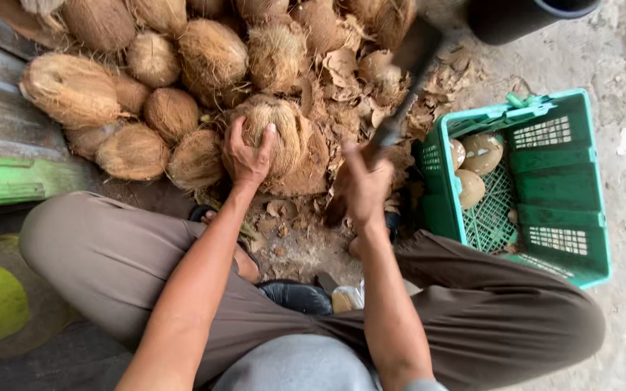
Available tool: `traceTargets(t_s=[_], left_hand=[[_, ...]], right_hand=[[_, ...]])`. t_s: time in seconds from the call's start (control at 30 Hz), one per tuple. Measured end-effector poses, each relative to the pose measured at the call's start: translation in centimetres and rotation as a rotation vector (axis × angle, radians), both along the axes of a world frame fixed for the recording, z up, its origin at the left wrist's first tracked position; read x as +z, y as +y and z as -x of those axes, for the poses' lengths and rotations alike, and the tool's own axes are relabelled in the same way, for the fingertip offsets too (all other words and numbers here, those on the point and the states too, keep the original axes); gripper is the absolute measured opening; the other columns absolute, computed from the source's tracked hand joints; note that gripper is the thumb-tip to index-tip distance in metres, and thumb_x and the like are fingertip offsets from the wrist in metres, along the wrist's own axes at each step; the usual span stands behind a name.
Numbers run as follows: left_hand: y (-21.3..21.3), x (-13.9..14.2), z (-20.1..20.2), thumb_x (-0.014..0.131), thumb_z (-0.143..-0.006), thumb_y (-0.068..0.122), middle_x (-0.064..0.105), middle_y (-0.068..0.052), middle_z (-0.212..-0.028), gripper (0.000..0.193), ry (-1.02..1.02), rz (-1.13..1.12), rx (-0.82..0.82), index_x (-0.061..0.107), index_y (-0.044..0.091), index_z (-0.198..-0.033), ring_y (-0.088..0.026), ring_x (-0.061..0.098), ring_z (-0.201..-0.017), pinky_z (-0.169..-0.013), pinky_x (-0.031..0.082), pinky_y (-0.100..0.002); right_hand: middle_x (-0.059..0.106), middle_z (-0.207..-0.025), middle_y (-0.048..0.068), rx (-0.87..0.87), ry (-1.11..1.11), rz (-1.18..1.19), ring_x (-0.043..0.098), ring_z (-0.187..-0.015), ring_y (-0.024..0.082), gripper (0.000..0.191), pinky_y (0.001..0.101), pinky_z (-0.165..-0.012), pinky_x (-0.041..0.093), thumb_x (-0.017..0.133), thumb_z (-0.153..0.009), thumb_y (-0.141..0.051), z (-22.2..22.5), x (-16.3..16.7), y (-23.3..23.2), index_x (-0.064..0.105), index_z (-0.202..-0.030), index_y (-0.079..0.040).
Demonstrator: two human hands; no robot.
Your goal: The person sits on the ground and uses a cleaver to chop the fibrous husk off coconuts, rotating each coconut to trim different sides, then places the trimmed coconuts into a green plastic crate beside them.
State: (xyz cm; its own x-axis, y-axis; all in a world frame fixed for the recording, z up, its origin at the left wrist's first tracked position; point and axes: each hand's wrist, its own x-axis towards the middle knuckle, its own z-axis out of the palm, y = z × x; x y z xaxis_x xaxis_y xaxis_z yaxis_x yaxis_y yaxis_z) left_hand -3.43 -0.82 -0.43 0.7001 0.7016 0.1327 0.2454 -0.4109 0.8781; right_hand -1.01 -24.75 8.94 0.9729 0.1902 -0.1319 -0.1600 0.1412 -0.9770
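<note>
My left hand (246,153) grips a brown, fibrous husked coconut (284,137) from its near side, holding it on the ground in front of me. My right hand (362,185) is closed around the dark handle of a cleaver (409,80), whose blurred blade is raised above and to the right of that coconut. Pieces of husk (360,80) lie scattered around the coconut. My knees, in brown trousers, spread to either side.
A pile of husked coconuts (146,80) fills the upper left. A green plastic crate (559,195) at right holds a few peeled, pale coconuts (472,170). A black bucket (523,14) stands at the top right. A green plank (9,177) lies at left.
</note>
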Motion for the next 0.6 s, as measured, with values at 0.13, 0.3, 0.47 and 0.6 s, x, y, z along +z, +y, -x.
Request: traceTargets(t_s=[0.13,0.3,0.47,0.6], left_hand=[[0.4,-0.8,0.2,0.063,-0.093,0.060,0.064,-0.021,-0.129,0.069,0.049,-0.116,-0.002,0.060,0.003,-0.132,-0.032,0.064,-0.116,-0.096,0.053,-0.052],[0.3,-0.6,-0.3,0.060,-0.091,0.067,0.064,-0.019,-0.131,0.075,0.104,-0.044,-0.072,0.059,0.005,-0.133,-0.033,0.063,-0.121,-0.102,0.052,-0.055],[-1.8,0.3,-1.3,0.063,-0.085,0.076,0.038,-0.021,-0.158,0.091,0.400,-0.154,0.050,0.044,0.019,-0.153,-0.051,0.038,-0.138,-0.105,0.026,-0.077],[-2.4,0.2,-2.1,0.070,-0.067,0.089,0.031,-0.021,-0.158,0.110,0.536,-0.242,0.022,0.041,0.024,-0.150,-0.048,0.034,-0.142,-0.108,0.015,-0.080]], right_hand=[[0.054,-0.055,-0.002,-0.074,-0.119,-0.079,0.048,-0.039,0.009,0.035,0.0272,-0.034,0.042,0.068,-0.102,-0.027,1.6,-2.6,2.3,0.054,-0.075,-0.010],[0.057,-0.059,0.006,0.308,0.522,0.541,0.050,-0.044,0.016,0.029,0.0339,-0.039,0.041,0.070,-0.096,-0.026,6.9,-9.9,4.4,0.064,-0.080,-0.003],[0.058,-0.063,0.002,0.311,0.441,0.534,0.054,-0.050,0.012,0.019,0.0288,-0.043,0.044,0.070,-0.093,-0.028,6.5,-8.8,2.8,0.065,-0.086,-0.011],[0.051,-0.065,-0.002,0.279,0.276,0.441,0.049,-0.049,0.010,0.028,0.0281,-0.043,0.047,0.069,-0.098,-0.027,5.2,-5.0,2.8,0.052,-0.089,-0.007]])
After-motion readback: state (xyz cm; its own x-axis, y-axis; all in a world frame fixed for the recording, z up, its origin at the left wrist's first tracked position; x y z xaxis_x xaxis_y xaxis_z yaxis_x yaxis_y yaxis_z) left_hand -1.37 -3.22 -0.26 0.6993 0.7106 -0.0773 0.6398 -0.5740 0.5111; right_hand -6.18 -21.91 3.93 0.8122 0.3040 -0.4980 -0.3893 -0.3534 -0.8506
